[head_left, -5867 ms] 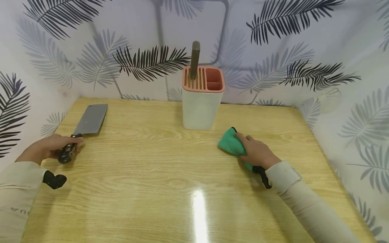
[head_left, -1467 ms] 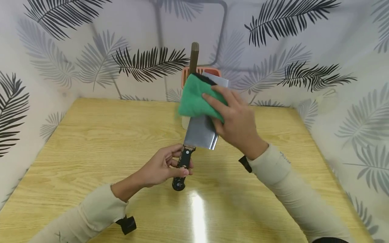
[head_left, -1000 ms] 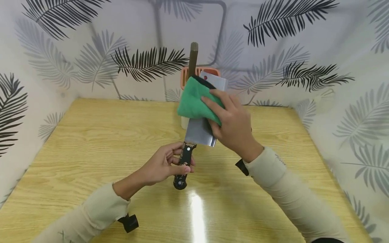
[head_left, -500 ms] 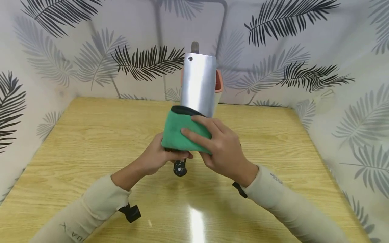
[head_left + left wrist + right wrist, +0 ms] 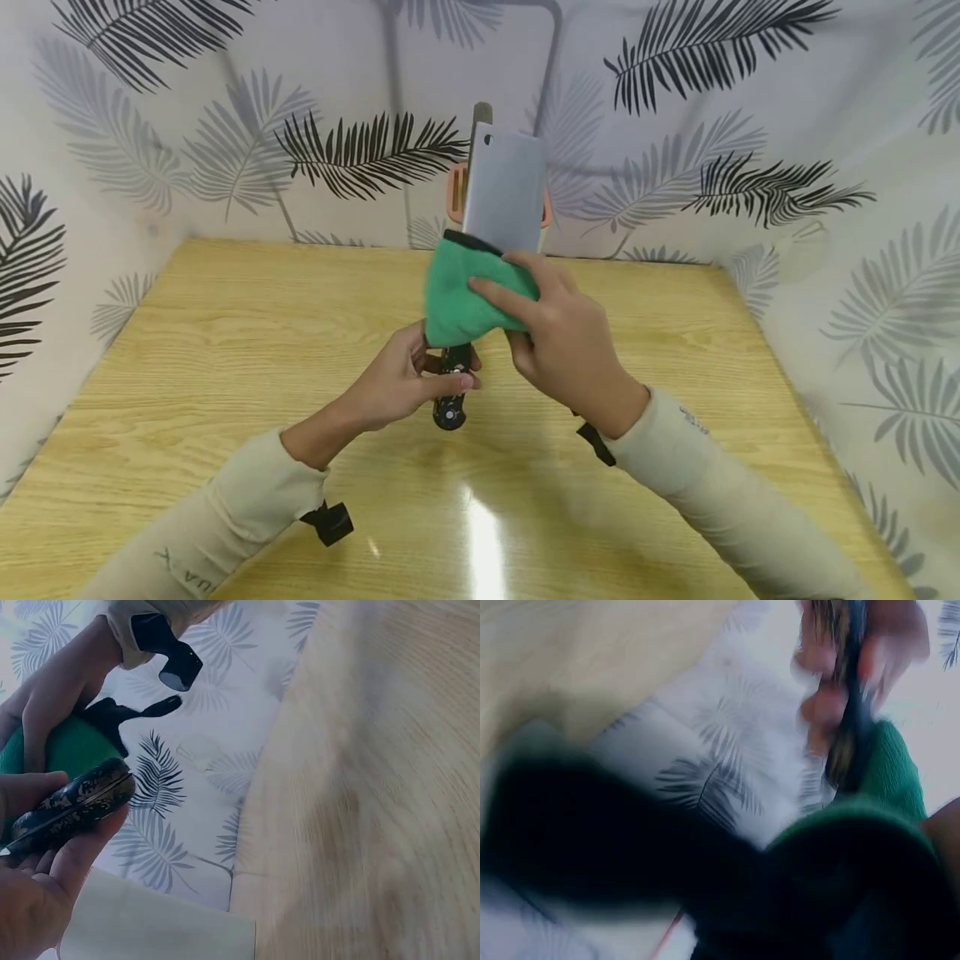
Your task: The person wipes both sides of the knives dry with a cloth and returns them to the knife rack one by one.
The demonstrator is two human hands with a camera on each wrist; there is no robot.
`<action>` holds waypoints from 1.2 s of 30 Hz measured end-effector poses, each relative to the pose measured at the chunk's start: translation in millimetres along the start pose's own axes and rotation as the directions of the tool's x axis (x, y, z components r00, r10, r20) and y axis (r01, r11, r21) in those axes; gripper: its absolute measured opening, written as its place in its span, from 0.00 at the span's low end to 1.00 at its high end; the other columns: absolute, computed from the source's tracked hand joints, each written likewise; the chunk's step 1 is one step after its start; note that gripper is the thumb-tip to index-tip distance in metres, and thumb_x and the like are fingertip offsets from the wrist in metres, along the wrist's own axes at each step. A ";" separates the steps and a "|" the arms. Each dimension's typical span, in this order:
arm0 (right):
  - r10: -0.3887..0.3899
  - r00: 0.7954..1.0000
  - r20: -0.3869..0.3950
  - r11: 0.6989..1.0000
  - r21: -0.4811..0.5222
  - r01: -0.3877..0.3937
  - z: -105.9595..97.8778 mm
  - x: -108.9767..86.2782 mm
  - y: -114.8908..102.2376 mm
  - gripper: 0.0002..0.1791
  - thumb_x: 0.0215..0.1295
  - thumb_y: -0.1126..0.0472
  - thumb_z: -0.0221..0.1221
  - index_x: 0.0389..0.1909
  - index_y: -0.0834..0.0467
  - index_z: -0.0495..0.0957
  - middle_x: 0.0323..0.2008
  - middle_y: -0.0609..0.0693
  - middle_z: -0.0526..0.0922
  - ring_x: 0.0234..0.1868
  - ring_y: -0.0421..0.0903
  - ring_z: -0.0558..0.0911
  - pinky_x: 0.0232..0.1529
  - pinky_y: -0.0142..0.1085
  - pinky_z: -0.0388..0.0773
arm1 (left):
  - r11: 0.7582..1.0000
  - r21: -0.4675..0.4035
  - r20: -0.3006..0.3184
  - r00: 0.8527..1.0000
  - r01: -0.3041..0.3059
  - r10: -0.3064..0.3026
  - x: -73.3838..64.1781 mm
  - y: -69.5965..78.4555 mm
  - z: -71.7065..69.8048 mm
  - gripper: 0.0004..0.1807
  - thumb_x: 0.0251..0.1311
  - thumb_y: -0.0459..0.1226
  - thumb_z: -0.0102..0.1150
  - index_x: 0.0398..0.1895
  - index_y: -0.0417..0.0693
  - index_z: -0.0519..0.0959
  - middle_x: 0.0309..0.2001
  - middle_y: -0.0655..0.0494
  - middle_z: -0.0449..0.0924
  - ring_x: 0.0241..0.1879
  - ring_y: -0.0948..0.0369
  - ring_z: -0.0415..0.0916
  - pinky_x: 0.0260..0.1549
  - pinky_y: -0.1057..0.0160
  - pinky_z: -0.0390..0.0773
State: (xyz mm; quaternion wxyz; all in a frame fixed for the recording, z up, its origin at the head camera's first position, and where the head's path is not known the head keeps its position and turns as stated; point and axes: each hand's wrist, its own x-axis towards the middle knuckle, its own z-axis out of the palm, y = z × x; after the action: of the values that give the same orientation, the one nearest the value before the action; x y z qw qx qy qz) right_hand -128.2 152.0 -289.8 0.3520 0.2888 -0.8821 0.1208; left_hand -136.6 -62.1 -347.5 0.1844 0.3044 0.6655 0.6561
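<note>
My left hand point(image 5: 386, 383) holds a cleaver point(image 5: 506, 183) by its worn black handle, the broad steel blade pointing up and away above the table. My right hand point(image 5: 566, 325) grips a green cloth point(image 5: 468, 304) with black edging, laid over the lower blade near the handle. Part of the blade and the top of the handle are hidden under it. In the left wrist view, thumb and fingers clasp the cleaver handle point(image 5: 75, 802), with the green cloth point(image 5: 79, 750) just beyond. The right wrist view is blurred; a dark strap fills much of it beside the cloth point(image 5: 892, 772).
Behind the blade stands a white knife holder point(image 5: 157, 922) with a pinkish slotted top point(image 5: 456, 196); a brown knife handle point(image 5: 482, 112) rises from it. The wooden table point(image 5: 262, 333) meets leaf-patterned cloth walls point(image 5: 337, 75) at the back and sides.
The cleaver, first at the table's left, and the cloth, first at the right, were brought together in the middle. Over the last half second the cloth moved slightly up the blade, which tilted rightward.
</note>
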 end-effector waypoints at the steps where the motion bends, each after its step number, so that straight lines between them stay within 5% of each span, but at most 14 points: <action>1: 0.036 0.999 -0.020 0.999 -0.011 -0.036 -0.8 4.2 5.5 0.27 0.58 0.69 0.59 0.59 0.47 0.81 0.59 0.63 0.77 0.51 0.64 0.81 0.29 0.54 0.84 | 1.000 0.020 0.013 1.000 0.000 0.000 -1.0 -0.4 1.0 0.27 0.63 0.25 0.60 0.65 0.35 0.66 0.44 0.46 0.81 0.41 0.58 0.87 0.41 0.59 0.87; 5: 0.179 0.979 -0.098 0.982 -0.041 -0.183 -5.0 23.9 37.4 0.28 0.59 0.70 0.56 0.60 0.48 0.80 0.59 0.63 0.76 0.53 0.64 0.79 0.27 0.58 0.80 | 0.999 0.048 0.089 0.996 0.027 -0.031 -6.9 -3.7 8.7 0.32 0.62 0.25 0.62 0.69 0.36 0.65 0.48 0.32 0.80 0.42 0.44 0.87 0.37 0.57 0.88; 8: 0.200 0.974 -0.105 0.977 -0.053 -0.207 -7.2 28.3 52.9 0.27 0.61 0.69 0.55 0.60 0.49 0.80 0.59 0.63 0.75 0.56 0.63 0.77 0.32 0.61 0.81 | 0.999 0.017 0.121 0.991 0.048 -0.050 -8.8 -7.4 13.8 0.33 0.62 0.25 0.62 0.70 0.34 0.63 0.50 0.28 0.79 0.43 0.42 0.86 0.38 0.55 0.88; 17: 0.014 0.997 -0.079 1.000 0.007 -0.013 -1.0 2.1 21.4 0.24 0.62 0.66 0.57 0.59 0.49 0.81 0.59 0.64 0.76 0.57 0.62 0.78 0.50 0.58 0.82 | 1.000 -0.023 0.049 0.999 -0.014 0.015 0.4 -2.3 12.7 0.32 0.62 0.26 0.63 0.69 0.36 0.65 0.47 0.34 0.80 0.40 0.55 0.88 0.39 0.58 0.88; 24: -0.124 0.982 -0.145 0.988 0.080 0.136 2.1 -13.5 3.9 0.23 0.59 0.57 0.58 0.57 0.50 0.83 0.59 0.64 0.76 0.54 0.61 0.79 0.50 0.55 0.83 | 0.994 -0.033 0.011 0.994 -0.106 0.106 1.7 -0.1 9.4 0.25 0.62 0.29 0.64 0.61 0.32 0.69 0.44 0.44 0.80 0.36 0.64 0.85 0.37 0.63 0.86; 31: 0.016 0.982 -0.186 0.998 0.057 -0.006 -6.8 -1.6 23.6 0.26 0.60 0.59 0.56 0.61 0.51 0.80 0.62 0.65 0.74 0.60 0.63 0.76 0.50 0.59 0.82 | 0.982 -0.087 0.137 0.975 -0.166 0.176 -2.1 -5.1 13.5 0.22 0.68 0.29 0.55 0.60 0.23 0.65 0.41 0.53 0.75 0.32 0.67 0.78 0.33 0.66 0.83; 36: 0.158 0.959 -0.235 0.987 0.065 -0.146 -13.3 15.0 53.2 0.27 0.61 0.62 0.56 0.63 0.50 0.78 0.63 0.65 0.74 0.60 0.65 0.75 0.50 0.62 0.79 | 0.977 -0.177 0.211 0.966 -0.114 0.151 -6.8 -7.9 20.3 0.22 0.73 0.31 0.49 0.61 0.22 0.59 0.45 0.54 0.74 0.35 0.67 0.83 0.31 0.62 0.87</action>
State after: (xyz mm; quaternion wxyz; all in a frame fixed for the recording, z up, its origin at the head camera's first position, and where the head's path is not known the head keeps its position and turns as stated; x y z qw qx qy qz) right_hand -161.2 194.0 -270.3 0.4386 0.2117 -0.8497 0.2020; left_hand -119.7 -50.6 -357.9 0.2380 0.4042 0.5623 0.6810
